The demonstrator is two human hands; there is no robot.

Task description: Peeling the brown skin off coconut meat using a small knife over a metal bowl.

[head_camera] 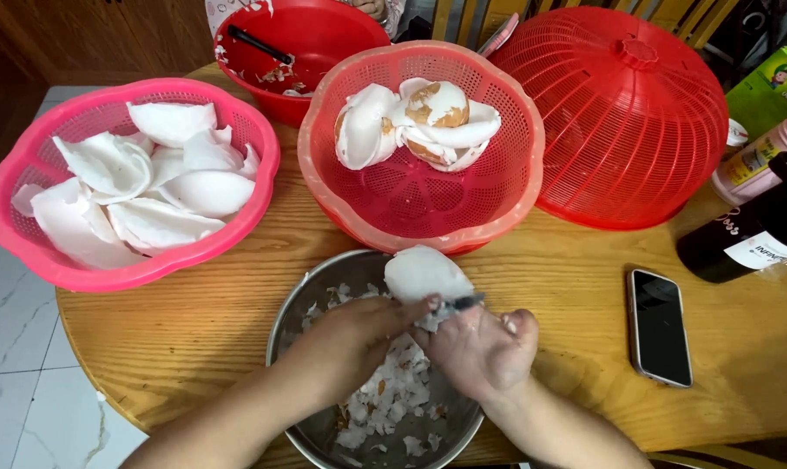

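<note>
Coconut piece (424,272) gripped in left hand (358,334) fingers over the metal bowl (285,326); right hand (484,347) fingers clasp a knife (464,302)

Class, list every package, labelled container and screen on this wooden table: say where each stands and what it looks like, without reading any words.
Black smartphone: flat on the table, right of the right hand; dark screen, pale rim.
Black bottle with white label: lying at the right edge.
Pink bottle with yellow label: behind the black one.
Green printed carton: top right corner.

A round wooden table (194,321) stands on a white marble-tiled floor (20,382), with wooden chairs (671,13) behind it.
</note>
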